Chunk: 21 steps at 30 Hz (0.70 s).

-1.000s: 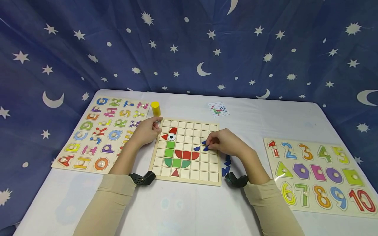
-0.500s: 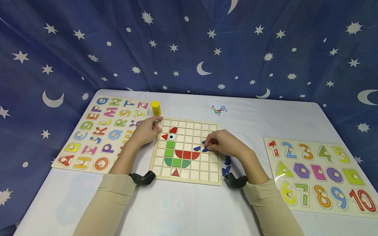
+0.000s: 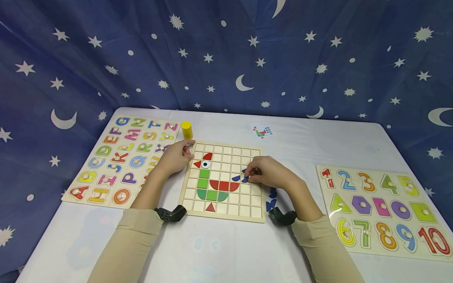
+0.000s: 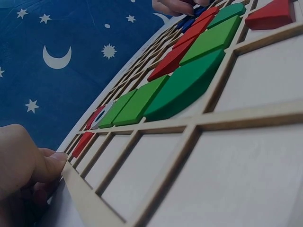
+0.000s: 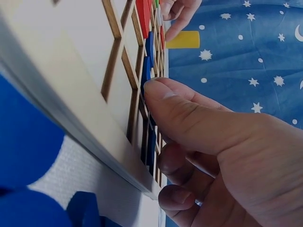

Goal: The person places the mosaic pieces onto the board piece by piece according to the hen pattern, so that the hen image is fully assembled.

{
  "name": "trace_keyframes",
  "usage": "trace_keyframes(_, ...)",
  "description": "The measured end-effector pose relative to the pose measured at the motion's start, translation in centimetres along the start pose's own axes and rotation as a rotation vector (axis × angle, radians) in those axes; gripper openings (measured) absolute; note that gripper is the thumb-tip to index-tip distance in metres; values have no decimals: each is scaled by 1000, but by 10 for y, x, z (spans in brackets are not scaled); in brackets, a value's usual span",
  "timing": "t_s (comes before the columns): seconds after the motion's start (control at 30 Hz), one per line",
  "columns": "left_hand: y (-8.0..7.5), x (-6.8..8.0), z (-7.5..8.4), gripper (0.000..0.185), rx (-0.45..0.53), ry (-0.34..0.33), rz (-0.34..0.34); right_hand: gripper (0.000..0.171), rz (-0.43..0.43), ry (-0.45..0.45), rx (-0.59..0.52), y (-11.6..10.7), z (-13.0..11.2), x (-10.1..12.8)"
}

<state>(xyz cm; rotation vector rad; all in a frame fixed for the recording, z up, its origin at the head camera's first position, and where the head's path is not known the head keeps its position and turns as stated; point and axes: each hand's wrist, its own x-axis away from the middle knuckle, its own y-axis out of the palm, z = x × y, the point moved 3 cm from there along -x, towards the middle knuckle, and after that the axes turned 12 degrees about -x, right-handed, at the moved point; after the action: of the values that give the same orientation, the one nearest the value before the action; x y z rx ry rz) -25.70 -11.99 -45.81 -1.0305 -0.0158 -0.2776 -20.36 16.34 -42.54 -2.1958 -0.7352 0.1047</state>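
Note:
A wooden grid board point(image 3: 244, 211) carries red, green and blue flat shapes laid out as a bird, with a round eye piece point(image 3: 205, 164). My left hand point(image 3: 174, 158) holds the board's far left corner, thumb at the side edge and index finger along the far edge. In the right wrist view, my right hand point(image 5: 213, 127) has its thumb and a finger on a blue leaf-shaped piece point(image 5: 146, 71), which lies in a cell. Beside it in the head view is another blue piece point(image 3: 236, 178); a third, behind the fingers, is partly hidden.
Loose blue pieces point(image 3: 271, 205) lie right of the board. A yellow cylinder point(image 3: 186, 130) stands behind its far left corner. A pattern card point(image 3: 262, 131) lies farther back. The alphabet board point(image 3: 106, 169) is at left, the number board point(image 3: 382, 212) at right.
My right hand has shifted slightly left, and the blue piece under its fingers has turned and settled into line with the cell. The left hand has stayed in place.

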Motion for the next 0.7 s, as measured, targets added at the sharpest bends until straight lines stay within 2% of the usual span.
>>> trace_keyframes(0.3, -1, 0, 0, 48, 3, -3, 7, 7, -12, -7, -4, 1, 1, -1)
trace_keyframes(0.43, -1, 0, 0, 49, 3, -6, 6, 10, -17, 0, -47, -5, 4, 1)
trace_keyframes(0.53, -1, 0, 0, 49, 4, -3, 6, 14, -11, 54, -81, -15, 12, 7)
trace_keyframes(0.7, -1, 0, -1, 49, 4, -4, 3, 32, -60, 225, -65, -30, 29, 21)
